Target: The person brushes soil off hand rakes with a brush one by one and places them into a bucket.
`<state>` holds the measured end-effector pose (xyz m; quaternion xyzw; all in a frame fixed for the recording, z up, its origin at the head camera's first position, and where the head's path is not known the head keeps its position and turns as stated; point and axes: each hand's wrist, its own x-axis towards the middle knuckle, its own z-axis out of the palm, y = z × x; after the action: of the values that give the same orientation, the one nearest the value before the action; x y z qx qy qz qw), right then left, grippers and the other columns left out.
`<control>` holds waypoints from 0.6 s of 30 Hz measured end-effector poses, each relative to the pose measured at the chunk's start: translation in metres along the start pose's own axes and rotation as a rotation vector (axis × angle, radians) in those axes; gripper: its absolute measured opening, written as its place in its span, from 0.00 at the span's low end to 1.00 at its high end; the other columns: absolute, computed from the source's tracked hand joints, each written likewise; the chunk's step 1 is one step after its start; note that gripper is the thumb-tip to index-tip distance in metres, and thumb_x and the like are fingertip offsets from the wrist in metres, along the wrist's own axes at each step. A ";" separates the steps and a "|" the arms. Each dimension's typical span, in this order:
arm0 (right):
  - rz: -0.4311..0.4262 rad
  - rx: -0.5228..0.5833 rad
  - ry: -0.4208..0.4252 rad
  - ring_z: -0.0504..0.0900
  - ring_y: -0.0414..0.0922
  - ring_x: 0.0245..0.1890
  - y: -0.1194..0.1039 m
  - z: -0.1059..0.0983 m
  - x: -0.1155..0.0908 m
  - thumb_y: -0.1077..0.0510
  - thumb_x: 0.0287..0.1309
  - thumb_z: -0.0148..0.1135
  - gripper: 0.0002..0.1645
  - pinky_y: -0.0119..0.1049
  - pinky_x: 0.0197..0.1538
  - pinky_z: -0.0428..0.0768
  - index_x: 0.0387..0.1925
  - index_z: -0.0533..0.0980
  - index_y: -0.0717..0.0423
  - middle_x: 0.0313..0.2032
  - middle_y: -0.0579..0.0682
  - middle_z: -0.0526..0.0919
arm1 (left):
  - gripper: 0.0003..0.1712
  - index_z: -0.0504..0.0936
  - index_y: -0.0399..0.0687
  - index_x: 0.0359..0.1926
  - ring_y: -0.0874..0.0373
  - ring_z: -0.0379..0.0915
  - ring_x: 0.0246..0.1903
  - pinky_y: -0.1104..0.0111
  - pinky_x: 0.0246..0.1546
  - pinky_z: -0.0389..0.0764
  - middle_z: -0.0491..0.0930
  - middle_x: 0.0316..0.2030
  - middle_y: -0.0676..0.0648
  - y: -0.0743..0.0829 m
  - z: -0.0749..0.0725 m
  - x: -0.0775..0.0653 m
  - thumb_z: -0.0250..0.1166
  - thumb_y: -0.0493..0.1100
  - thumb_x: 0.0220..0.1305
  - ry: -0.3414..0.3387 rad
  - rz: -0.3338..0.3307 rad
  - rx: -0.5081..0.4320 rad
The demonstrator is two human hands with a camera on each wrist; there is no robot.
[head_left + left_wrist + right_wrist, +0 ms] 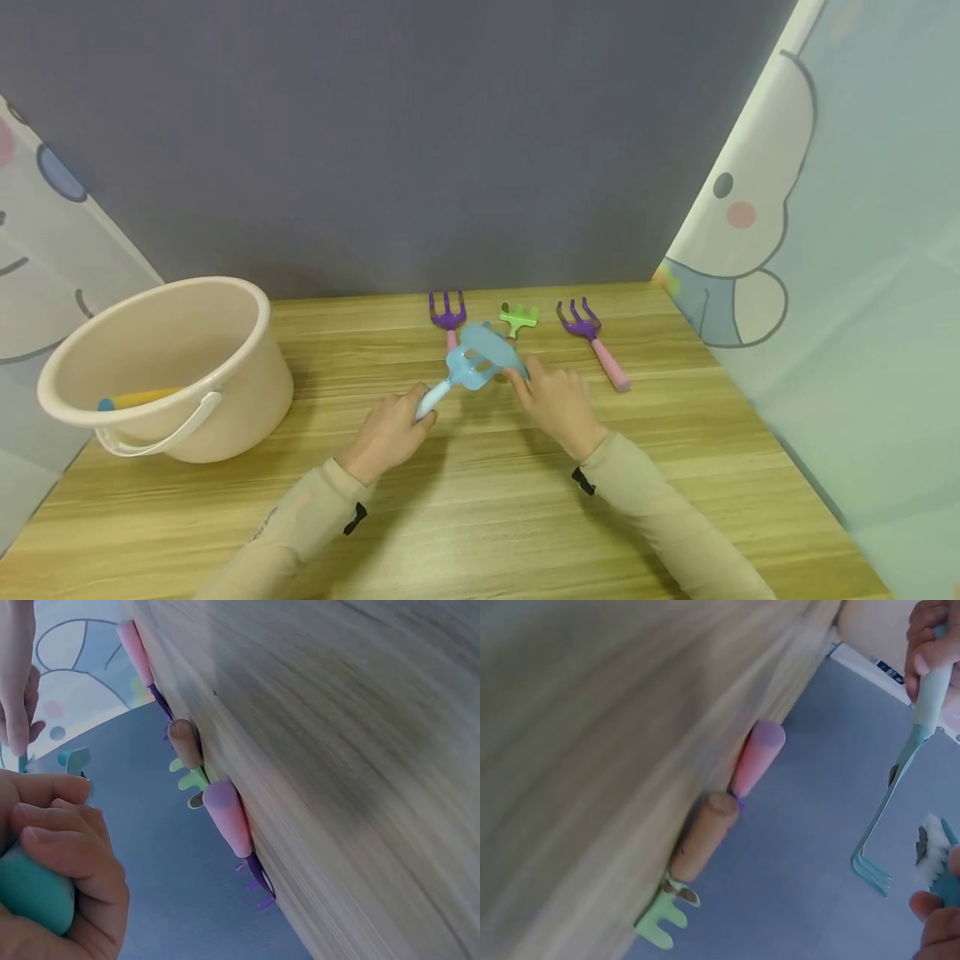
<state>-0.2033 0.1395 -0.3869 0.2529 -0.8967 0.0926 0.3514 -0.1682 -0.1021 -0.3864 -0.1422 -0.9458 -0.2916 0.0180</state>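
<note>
The left hand [386, 435] grips the blue rake [435, 397] above the table [487, 508], its long axis pointing forward-right. The right hand [562, 408], nearer the tines [871, 876], pinches the blue brush [489, 342] just apart from them.

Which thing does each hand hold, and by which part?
The left hand holds the blue rake by its handle; the right hand, the blue brush by one end.
</note>
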 end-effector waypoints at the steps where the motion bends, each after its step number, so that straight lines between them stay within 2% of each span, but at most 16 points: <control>1: -0.016 -0.035 0.034 0.49 0.33 0.06 0.000 0.001 0.002 0.43 0.67 0.40 0.26 0.24 0.09 0.47 0.21 0.67 0.56 0.08 0.40 0.56 | 0.14 0.74 0.37 0.46 0.64 0.59 0.08 0.76 0.06 0.62 0.67 0.13 0.52 0.000 0.000 0.000 0.60 0.38 0.59 -0.002 0.002 0.001; 5: -0.066 -0.161 0.116 0.50 0.35 0.06 0.000 0.006 0.008 0.44 0.69 0.35 0.28 0.25 0.08 0.48 0.20 0.67 0.57 0.09 0.43 0.59 | 0.13 0.74 0.38 0.44 0.64 0.59 0.09 0.76 0.07 0.63 0.67 0.13 0.53 0.002 0.001 -0.001 0.60 0.38 0.59 0.000 0.011 0.019; 10: -0.104 -0.288 0.147 0.50 0.35 0.06 0.001 0.015 0.010 0.46 0.65 0.44 0.25 0.25 0.08 0.49 0.17 0.66 0.56 0.08 0.45 0.62 | 0.12 0.75 0.38 0.43 0.63 0.60 0.10 0.76 0.08 0.63 0.67 0.14 0.53 0.007 0.001 -0.001 0.61 0.38 0.59 0.017 0.026 0.027; 14: -0.084 -0.345 0.150 0.49 0.36 0.05 0.000 0.019 0.010 0.46 0.62 0.49 0.24 0.26 0.07 0.49 0.16 0.64 0.55 0.07 0.45 0.63 | 0.11 0.75 0.38 0.42 0.63 0.60 0.09 0.76 0.08 0.63 0.67 0.14 0.53 0.009 0.002 -0.002 0.60 0.38 0.59 0.037 0.037 0.041; 18: -0.055 -0.344 0.109 0.51 0.35 0.05 -0.005 0.018 0.013 0.46 0.63 0.49 0.25 0.26 0.07 0.49 0.14 0.64 0.54 0.07 0.45 0.64 | 0.09 0.74 0.38 0.39 0.64 0.59 0.09 0.76 0.08 0.62 0.67 0.13 0.53 0.010 0.003 -0.004 0.60 0.37 0.58 0.073 0.041 0.059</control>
<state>-0.2194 0.1235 -0.3918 0.2081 -0.8717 -0.0582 0.4398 -0.1611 -0.0932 -0.3842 -0.1500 -0.9496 -0.2679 0.0628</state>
